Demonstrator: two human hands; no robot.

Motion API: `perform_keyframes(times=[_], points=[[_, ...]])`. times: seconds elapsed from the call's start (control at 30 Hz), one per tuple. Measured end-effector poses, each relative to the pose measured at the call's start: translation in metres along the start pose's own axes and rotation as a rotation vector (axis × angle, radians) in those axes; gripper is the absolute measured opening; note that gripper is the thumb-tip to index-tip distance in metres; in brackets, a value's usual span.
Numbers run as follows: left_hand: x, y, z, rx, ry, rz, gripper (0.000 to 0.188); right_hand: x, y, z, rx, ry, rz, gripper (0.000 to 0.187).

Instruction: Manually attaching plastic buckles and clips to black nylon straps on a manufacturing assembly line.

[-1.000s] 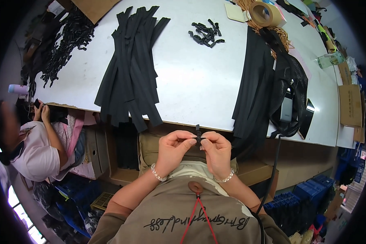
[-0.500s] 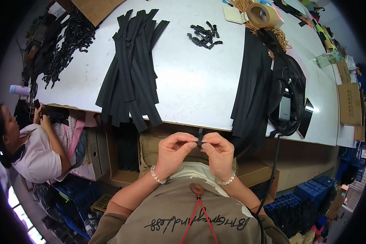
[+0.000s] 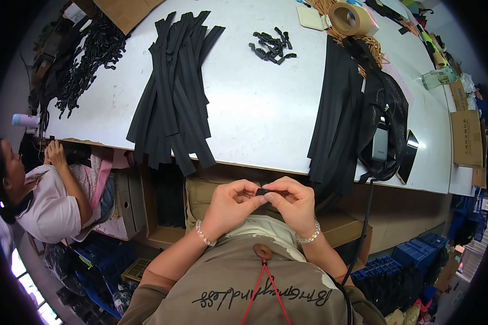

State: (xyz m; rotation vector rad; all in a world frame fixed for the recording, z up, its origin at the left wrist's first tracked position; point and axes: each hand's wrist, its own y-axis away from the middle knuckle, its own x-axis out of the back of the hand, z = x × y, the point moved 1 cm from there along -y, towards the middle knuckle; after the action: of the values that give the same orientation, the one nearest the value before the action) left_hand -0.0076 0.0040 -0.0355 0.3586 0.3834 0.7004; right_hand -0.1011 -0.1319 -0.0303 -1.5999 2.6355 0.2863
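Observation:
In front of my chest, my left hand (image 3: 234, 203) and my right hand (image 3: 290, 201) meet fingertip to fingertip, both closed in a pinch. Between them is a small black piece (image 3: 262, 192), dark and flat-looking. The fingers cover much of it, so its exact kind cannot be made out. Just beyond the hands runs the near edge of a white table (image 3: 260, 124). A crisscrossed pile of long flat black strips (image 3: 173, 92) lies on it at the left. Several small black pieces (image 3: 274, 47) sit in a loose cluster farther back.
More black strips (image 3: 328, 114) hang over the edge at right, beside a black mesh bag (image 3: 385, 103) with a grey device (image 3: 380, 142). A tape roll (image 3: 349, 19) rests at the back. Black parts (image 3: 89, 59) are heaped far left. A co-worker (image 3: 43, 200) sits at left.
The black piece has turned from upright to sideways between my fingertips. My right fingers have shifted over it. The co-worker's hands have come closer together.

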Motion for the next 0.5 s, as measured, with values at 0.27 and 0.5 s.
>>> perform_keyframes(times=[0.27, 0.5], points=[[-0.006, 0.012, 0.012, -0.261, -0.185, 0.044, 0.011, -0.001, 0.005, -0.013, 0.131, 0.106, -0.032, 0.009], [-0.007, 0.014, 0.019, -0.295, -0.195, 0.020, 0.009, 0.001, 0.011, -0.003, -0.154, -0.320, -0.048, 0.010]])
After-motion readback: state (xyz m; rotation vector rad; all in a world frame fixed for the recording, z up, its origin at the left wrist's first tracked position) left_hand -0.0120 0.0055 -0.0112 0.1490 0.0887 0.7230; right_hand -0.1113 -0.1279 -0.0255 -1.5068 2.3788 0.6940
